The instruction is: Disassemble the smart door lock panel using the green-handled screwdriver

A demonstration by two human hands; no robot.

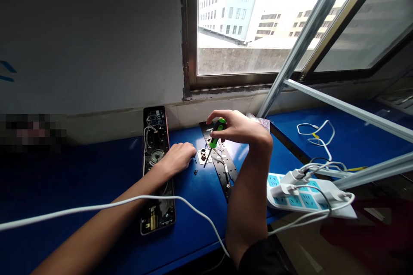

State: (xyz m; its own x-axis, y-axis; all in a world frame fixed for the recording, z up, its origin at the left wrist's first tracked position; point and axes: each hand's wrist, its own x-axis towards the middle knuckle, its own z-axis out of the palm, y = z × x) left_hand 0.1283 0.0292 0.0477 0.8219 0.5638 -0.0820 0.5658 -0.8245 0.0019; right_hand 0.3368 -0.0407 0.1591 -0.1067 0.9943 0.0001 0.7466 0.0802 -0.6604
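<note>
Blue table (97, 167) set below far window (251, 30); white power strip (308, 200) placed right. Screwdriver (213, 142) gripped by right hand (235, 124); left hand (179, 157) curled, closure undeterminable.

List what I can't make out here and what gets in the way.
Head view:
Left hand: curled, so anything held inside is hidden.
Black housing: the left forearm hides part of its inside.
Black panel: its near end runs behind the right forearm.
Small dark parts: too small to identify.
Screwdriver: tip too fine to judge contact with the square plate.
White cable: cut off by the left edge.
</note>
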